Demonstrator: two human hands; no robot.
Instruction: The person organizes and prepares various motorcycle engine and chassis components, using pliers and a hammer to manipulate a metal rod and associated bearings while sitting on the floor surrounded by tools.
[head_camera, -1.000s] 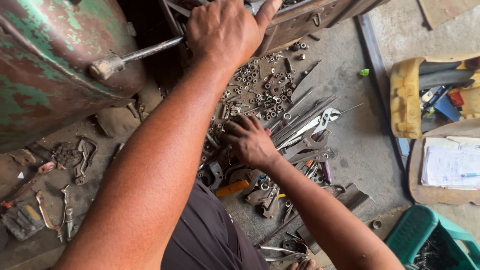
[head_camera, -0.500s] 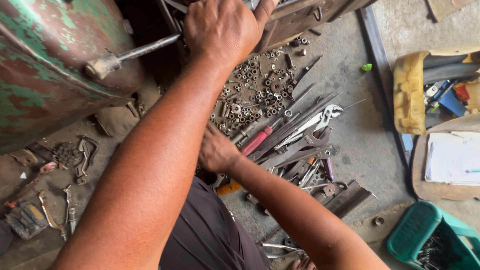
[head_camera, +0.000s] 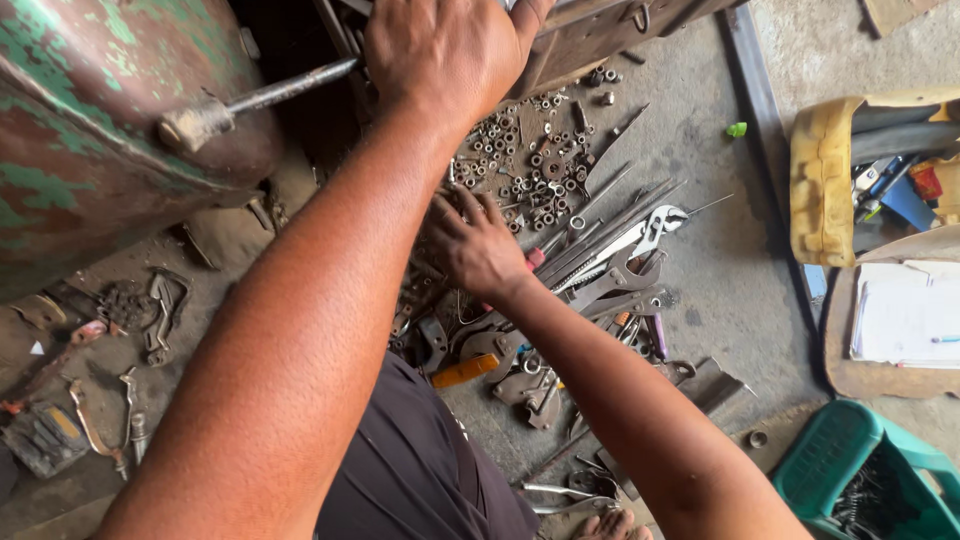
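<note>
My left hand (head_camera: 445, 55) is up at the top of the view, closed around the near end of a grey metal rod (head_camera: 290, 88). The rod's thick far end lies against a rusty green tank (head_camera: 90, 150). My right hand (head_camera: 470, 245) is lower, palm down with fingers spread, on a heap of hand tools (head_camera: 600, 265) on the concrete floor. Its fingertips reach the edge of a scatter of nuts and washers (head_camera: 525, 165). A red-handled tool (head_camera: 536, 257) sticks out just beside it. I see nothing held in that hand.
Silver pliers (head_camera: 655, 225) and long rods lie right of the heap, an orange-handled tool (head_camera: 465, 372) below it. A yellow container (head_camera: 825, 180) with parts, papers (head_camera: 905, 315) on a board and a green crate (head_camera: 860, 470) stand right. Rusty parts (head_camera: 140, 305) lie left.
My right hand drew back toward me over the tool heap, then moved up toward the nuts with fingers spread. My left hand has kept its grip at the top.
</note>
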